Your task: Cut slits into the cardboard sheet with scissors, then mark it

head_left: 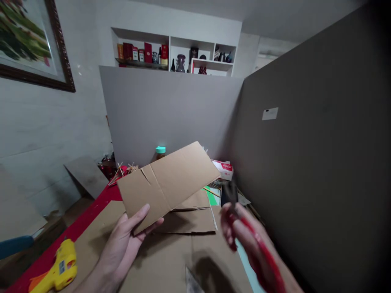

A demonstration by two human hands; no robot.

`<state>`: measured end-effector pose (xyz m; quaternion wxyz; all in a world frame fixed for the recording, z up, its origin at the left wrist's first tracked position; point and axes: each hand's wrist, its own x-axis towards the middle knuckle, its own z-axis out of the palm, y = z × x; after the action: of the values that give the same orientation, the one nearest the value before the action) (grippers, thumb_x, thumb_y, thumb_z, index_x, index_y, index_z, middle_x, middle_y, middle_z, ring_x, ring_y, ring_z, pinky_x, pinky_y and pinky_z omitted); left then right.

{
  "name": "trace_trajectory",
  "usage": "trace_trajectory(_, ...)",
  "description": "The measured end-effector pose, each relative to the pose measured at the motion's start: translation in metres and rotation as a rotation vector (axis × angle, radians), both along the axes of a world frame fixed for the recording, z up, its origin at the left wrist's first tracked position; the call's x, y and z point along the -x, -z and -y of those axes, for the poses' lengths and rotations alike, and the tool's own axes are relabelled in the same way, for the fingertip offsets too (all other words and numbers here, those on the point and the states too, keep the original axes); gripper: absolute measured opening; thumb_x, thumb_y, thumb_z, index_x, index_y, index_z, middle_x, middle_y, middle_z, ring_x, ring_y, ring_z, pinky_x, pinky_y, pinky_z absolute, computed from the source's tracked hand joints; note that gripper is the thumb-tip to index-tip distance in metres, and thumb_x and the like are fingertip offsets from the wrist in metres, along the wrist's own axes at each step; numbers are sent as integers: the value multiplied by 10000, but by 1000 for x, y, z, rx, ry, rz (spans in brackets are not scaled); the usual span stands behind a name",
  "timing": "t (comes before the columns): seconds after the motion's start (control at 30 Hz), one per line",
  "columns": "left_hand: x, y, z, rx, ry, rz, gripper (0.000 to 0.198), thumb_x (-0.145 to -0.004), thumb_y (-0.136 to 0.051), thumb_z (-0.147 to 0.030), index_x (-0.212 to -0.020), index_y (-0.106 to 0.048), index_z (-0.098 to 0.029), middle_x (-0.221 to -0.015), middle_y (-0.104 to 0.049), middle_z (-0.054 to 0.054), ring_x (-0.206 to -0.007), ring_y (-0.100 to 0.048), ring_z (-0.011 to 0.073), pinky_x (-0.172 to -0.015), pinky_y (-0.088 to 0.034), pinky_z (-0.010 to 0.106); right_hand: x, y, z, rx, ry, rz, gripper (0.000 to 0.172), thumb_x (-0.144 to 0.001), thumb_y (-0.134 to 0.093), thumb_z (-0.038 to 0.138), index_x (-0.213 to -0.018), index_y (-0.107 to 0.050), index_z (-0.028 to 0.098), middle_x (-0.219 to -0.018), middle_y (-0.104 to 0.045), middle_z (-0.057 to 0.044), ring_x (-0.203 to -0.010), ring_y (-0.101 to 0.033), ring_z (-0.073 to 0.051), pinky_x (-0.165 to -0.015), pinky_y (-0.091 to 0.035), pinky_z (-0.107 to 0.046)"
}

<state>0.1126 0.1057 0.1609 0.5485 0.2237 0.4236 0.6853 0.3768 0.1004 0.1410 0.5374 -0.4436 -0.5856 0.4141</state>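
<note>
My left hand [128, 240] grips a flat piece of brown cardboard [180, 175] by its lower left corner, thumb on top and fingers beneath. The piece is tilted and raised, with a crease across it and a short slit in its upper edge. My right hand [244, 232], blurred, is closed around a red-handled tool [264, 256]. Its dark jaws point up and look slightly parted; it resembles pliers or snips, but blur hides the exact kind. The jaws are apart from the cardboard, to its right. Below lie more cut cardboard pieces [189, 221] on a large cardboard sheet [165, 264].
A yellow glue gun [62, 266] lies at the lower left by the red table edge [91, 213]. Behind the cardboard stand a teal-capped bottle [160, 150] and a red-and-white box [225, 170]. Grey partitions [177, 110] rise at the back and right. A pointed blade-like piece [193, 281] lies near me.
</note>
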Motion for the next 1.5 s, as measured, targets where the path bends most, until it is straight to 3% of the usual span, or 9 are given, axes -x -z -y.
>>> trace_trajectory(0.07, -7, 0, -5, 8, -44, 30, 370, -906, -647, 15, -1222, -677, -174, -1243, -755, 86, -989, -759, 197, -777, -725, 382, 23, 19, 1, 56, -136, 112, 603, -849, -570, 857, -828, -630, 257, -585, -496, 18, -487, -449, -164, -443, -351, -281)
trace_trajectory(0.13, -12, 2, -7, 30, -68, 48, 339, -924, -629, 4, -1215, -684, -158, -1215, -765, 101, -998, -768, 197, -814, -708, 337, 40, 31, 4, 83, -243, 207, 548, -808, -660, 809, -890, -648, 267, -689, -575, -10, -621, -516, -199, -549, -396, -308)
trace_trajectory(0.3, -18, 13, -3, 85, -24, 47, 350, -932, -651, -25, -1241, -699, -183, -1243, -761, 102, -1067, -767, 215, -937, -658, 301, 52, 29, 9, 145, -398, 419, 430, -889, -622, 663, -999, -593, 249, -816, -595, -10, -760, -531, -225, -702, -399, -359)
trace_trajectory(0.57, -20, 27, 6, 222, 91, 23, 423, -892, -771, -113, -1264, -684, -295, -1254, -763, 4, -1079, -755, 175, -800, -639, 170, 57, 33, 9, 215, -419, 457, 396, -907, -689, 615, -1041, -574, 260, -837, -607, 15, -764, -542, -198, -674, -388, -310)
trace_trajectory(0.77, -24, 38, 11, 197, 168, -33, 699, -718, -945, -258, -1344, -636, -270, -1302, -744, 46, -1269, -681, 292, -848, -667, 243, 54, 40, 7, 228, -390, 455, 464, -914, -661, 686, -1042, -570, 249, -847, -617, 8, -754, -544, -195, -667, -384, -306)
trace_trajectory(0.97, -21, 40, 11, 211, 221, -156, 699, -732, -965, -387, -1344, -634, -327, -1421, -686, -16, -1376, -607, 262, -895, -649, 208, 53, 39, 6, 220, -410, 427, 519, -890, -668, 729, -1038, -566, 242, -793, -569, 19, -702, -499, -179, -640, -361, -297)
trace_trajectory(1.1, -19, 40, 10, 183, 251, -143, 886, -650, -1021, -449, -1409, -585, -312, -1411, -694, 2, -1388, -596, 292, -902, -656, 219, 53, 38, 6, 219, -431, 406, 538, -881, -664, 741, -1050, -563, 239, -774, -559, 26, -664, -483, -166, -614, -352, -290)
trace_trajectory(1.33, -15, 43, 12, 192, 239, -167, 615, -801, -922, -387, -1343, -633, -363, -1422, -684, -39, -1403, -585, 270, -968, -646, 247, 52, 36, 5, 192, -416, 436, 553, -857, -662, 771, -997, -549, 247, -798, -574, 17, -696, -494, -175, -622, -362, -288)
trace_trajectory(1.5, -19, 41, 12, 212, 190, -119, 689, -673, -1008, -401, -1260, -659, -308, -1354, -726, -5, -1362, -620, 293, -889, -666, 240, 51, 38, 6, 233, -408, 459, 536, -878, -663, 750, -1041, -561, 250, -826, -583, 8, -717, -496, -184, -649, -377, -299)
